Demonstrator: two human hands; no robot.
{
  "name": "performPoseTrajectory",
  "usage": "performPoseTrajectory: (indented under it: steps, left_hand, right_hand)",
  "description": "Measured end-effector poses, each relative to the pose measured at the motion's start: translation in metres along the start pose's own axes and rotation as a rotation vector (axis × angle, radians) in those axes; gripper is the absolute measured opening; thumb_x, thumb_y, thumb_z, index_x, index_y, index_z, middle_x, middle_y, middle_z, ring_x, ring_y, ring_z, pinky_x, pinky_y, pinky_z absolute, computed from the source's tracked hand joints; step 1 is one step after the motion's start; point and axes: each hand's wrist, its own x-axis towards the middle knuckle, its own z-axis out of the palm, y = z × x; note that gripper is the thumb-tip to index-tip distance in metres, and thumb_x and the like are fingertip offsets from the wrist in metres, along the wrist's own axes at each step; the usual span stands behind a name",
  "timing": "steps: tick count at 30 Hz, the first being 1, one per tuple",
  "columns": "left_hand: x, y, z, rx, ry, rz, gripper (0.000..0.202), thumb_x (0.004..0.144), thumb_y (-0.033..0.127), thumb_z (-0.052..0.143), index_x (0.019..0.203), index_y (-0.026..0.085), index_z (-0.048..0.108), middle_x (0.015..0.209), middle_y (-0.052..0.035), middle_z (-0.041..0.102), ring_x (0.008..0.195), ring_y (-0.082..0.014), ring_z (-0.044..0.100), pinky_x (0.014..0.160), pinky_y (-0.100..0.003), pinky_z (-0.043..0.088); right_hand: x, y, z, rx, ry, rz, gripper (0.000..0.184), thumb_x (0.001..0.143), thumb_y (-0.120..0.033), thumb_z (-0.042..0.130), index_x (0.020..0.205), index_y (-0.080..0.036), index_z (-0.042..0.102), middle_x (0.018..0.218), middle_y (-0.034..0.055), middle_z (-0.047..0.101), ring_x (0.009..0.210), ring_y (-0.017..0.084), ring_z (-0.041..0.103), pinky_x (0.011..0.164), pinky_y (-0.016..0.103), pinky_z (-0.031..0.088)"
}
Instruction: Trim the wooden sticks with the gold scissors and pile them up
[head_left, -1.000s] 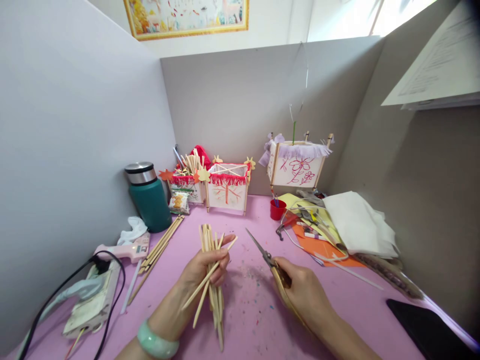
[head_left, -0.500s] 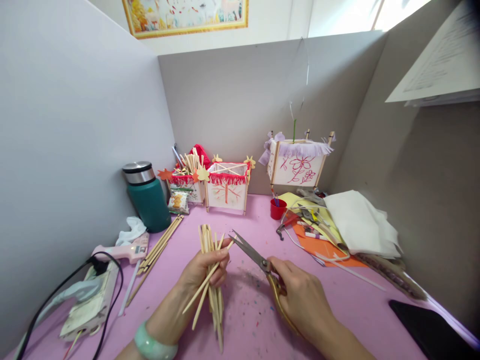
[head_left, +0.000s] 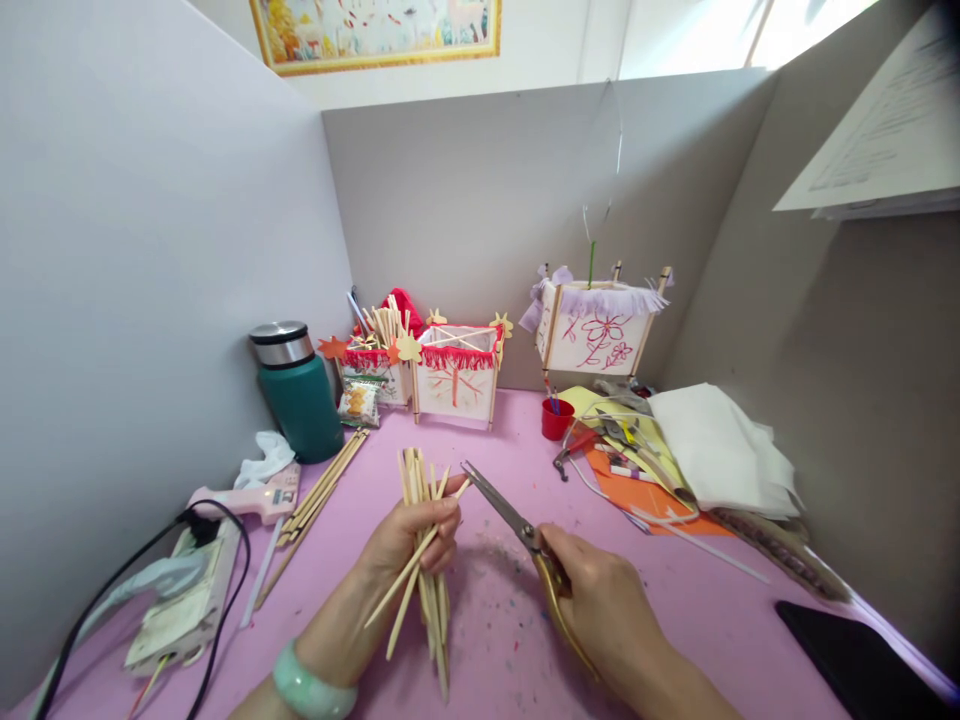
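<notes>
My left hand (head_left: 416, 530) is closed around a bundle of thin wooden sticks (head_left: 433, 625), which fan out above and below the fist. One stick lies slantwise across the others, its upper end poking out past my thumb and fingertips. In my right hand (head_left: 600, 580) is a pair of scissors (head_left: 510, 515) with gold-coloured handles, my fingers wrapped through them. The blades point up and left, nearly closed, with their tips close by the end of that slanting stick. Whether the blades touch the stick I cannot tell.
Left stand a green bottle (head_left: 300, 405), a pink glue gun (head_left: 262, 498), a power strip (head_left: 184, 600) and longer sticks (head_left: 319, 490). Decorated paper boxes (head_left: 456, 385) line the back; a fringed lantern (head_left: 600, 335) hangs beside them. Right are a red cup (head_left: 557, 420), white sheets (head_left: 724, 450) and a black tablet-like object (head_left: 855, 650).
The scissor blades have come closer together near the stick's end. My left hand and its bundle stay almost where they were; the view has shifted slightly.
</notes>
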Motion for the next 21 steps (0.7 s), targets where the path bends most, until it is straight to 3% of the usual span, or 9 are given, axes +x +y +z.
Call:
performPoseTrajectory:
  steps: [7,14,21]
  left_hand:
    - [-0.0019,-0.0011,0.0025,0.024,-0.013,0.027,0.04,0.072,0.016,0.061,0.111,0.013,0.054,0.051,0.0079,0.046,0.031,-0.0024,0.032,0.034,-0.018,0.02]
    - [0.0002,0.0005,-0.0003,-0.005,-0.036,0.029,0.028,0.074,0.015,0.055,0.102,0.012,0.057,0.047,0.0066,0.047,0.03,-0.0034,0.031,0.035,-0.019,0.022]
    - [0.002,-0.0001,-0.0006,-0.014,-0.029,0.02,0.027,0.074,0.014,0.055,0.1,0.013,0.058,0.045,0.0068,0.046,0.029,-0.0034,0.029,0.033,-0.018,0.02]
  right_hand:
    - [0.0013,0.0016,0.0033,-0.006,-0.02,0.018,0.017,0.087,-0.023,0.041,0.084,-0.023,0.058,0.068,0.0,0.067,0.059,0.016,0.062,0.055,0.024,0.032]
    - [0.0022,0.0028,0.0017,0.047,-0.037,0.063,0.021,0.088,-0.027,0.041,0.1,-0.027,0.058,0.077,-0.0001,0.067,0.065,0.017,0.062,0.058,0.025,0.035]
    - [0.0006,0.0021,0.0002,0.001,-0.056,0.015,0.029,0.083,-0.02,0.043,0.108,-0.027,0.054,0.081,-0.0004,0.065,0.069,0.019,0.062,0.059,0.027,0.035]
